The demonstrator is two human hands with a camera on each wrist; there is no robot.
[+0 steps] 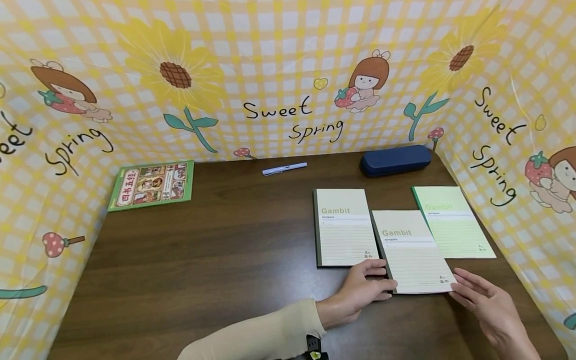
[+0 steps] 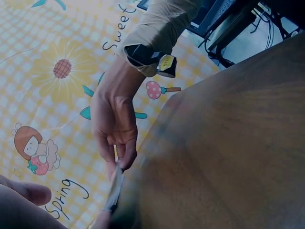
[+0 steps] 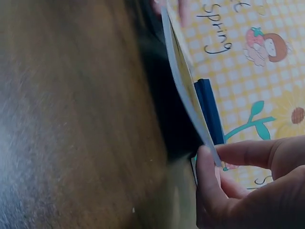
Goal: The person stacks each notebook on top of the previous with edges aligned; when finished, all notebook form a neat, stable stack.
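Observation:
A cream Gambit notebook [image 1: 414, 257] with a dark spine is held between both hands. My left hand [image 1: 357, 290] pinches its lower spine edge, thumb on the cover. At the lower right corner my right hand [image 1: 490, 305] pinches it between thumb and fingers. In the right wrist view the notebook [image 3: 183, 86] appears edge-on, lifted off the table, its right corner between the right hand's [image 3: 252, 186] fingertips. A second cream notebook [image 1: 344, 227] lies at its left. Behind its right side lies a green-spined notebook [image 1: 459, 222], partly covered by the held one in the head view.
A navy case [image 1: 396, 160] sits at the back right. A light-purple pen [image 1: 284, 169] lies near the back edge, and a green picture book [image 1: 153, 185] at the far left. Checked cloth [image 1: 270, 60] walls surround the brown table [image 1: 202, 250] at the back and sides.

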